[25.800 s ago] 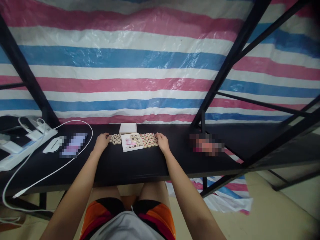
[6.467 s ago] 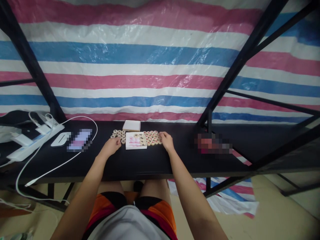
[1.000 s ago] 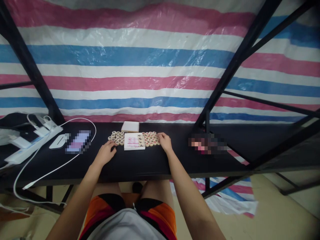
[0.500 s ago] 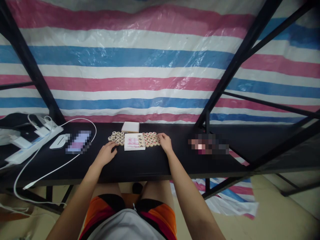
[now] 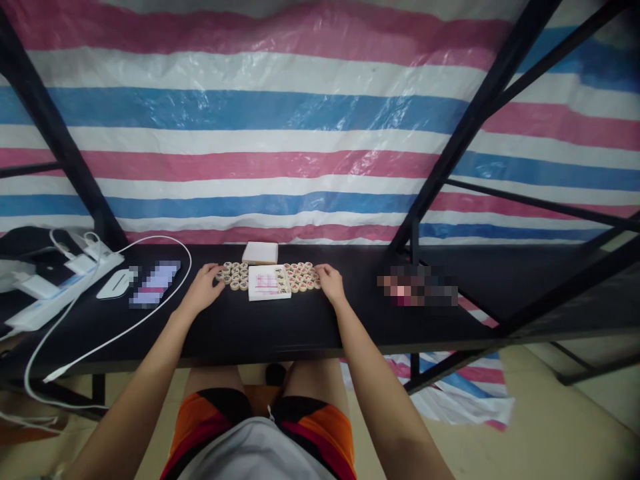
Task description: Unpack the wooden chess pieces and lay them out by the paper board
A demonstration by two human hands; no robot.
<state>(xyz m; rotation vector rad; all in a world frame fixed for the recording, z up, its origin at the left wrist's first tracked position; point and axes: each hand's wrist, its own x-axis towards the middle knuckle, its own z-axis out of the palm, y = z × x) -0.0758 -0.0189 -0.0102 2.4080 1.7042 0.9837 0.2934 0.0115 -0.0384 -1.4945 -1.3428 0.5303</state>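
A white box (image 5: 266, 283) with pink lines and dark characters lies on the black table (image 5: 265, 333). To its left sit several round pieces with dark marks (image 5: 239, 275), and to its right several with red marks (image 5: 301, 276). My left hand (image 5: 204, 288) rests at the outer left edge of the dark-marked pieces, fingers apart and fingertips touching them. At the outer right edge of the red-marked group is my right hand (image 5: 330, 283), its fingertips against the end pieces and its fingers apart. Neither hand grips a piece.
Behind the marked box lies a plain white box (image 5: 261, 253). On the left are a power strip (image 5: 65, 287) with plugs, a blurred phone (image 5: 155, 283), a white flat object (image 5: 115, 285) and a white cable (image 5: 107, 338). Blurred items (image 5: 417, 287) lie at right.
My left hand has moved left and slightly away from me, from the near side of the dark-marked pieces to their outer left edge. My right hand stays in place.
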